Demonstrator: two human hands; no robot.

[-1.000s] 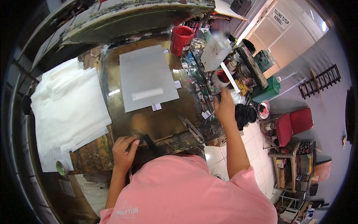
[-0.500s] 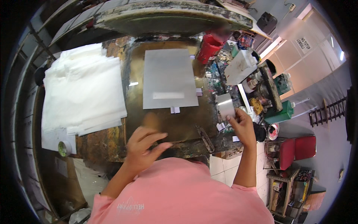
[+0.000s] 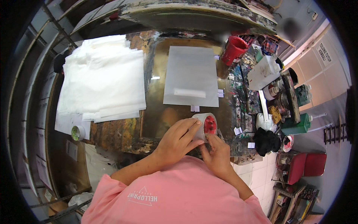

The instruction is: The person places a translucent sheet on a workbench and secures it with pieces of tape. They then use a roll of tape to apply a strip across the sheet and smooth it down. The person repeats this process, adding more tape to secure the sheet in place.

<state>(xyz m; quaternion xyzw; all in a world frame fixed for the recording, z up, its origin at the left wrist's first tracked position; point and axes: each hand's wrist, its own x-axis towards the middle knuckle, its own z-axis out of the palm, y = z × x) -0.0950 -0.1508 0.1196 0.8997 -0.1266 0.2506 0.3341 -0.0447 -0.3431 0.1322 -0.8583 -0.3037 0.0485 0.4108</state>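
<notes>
Close in front of me, both hands hold a wide roll of clear tape, tilted so that its red inside shows. My left hand has its fingers along the left side of the roll, with the thumb below. My right hand is closed at the roll's lower right edge, thumb and fingers bent. Just beyond the hands, a greyish translucent sheet lies flat on a brown glossy board. Small white tabs sit at its edges, one of them a folded tab at the near side.
A tall stack of thin white sheets covers the table's left part, with a small green-lined roll nearby. On the right stand a red bucket, a white jerrycan, a green container and a black cloth.
My right hand has brought the tape roll left from the table's right side to my front. My left hand has moved right and now grips it too. The view has shifted.
</notes>
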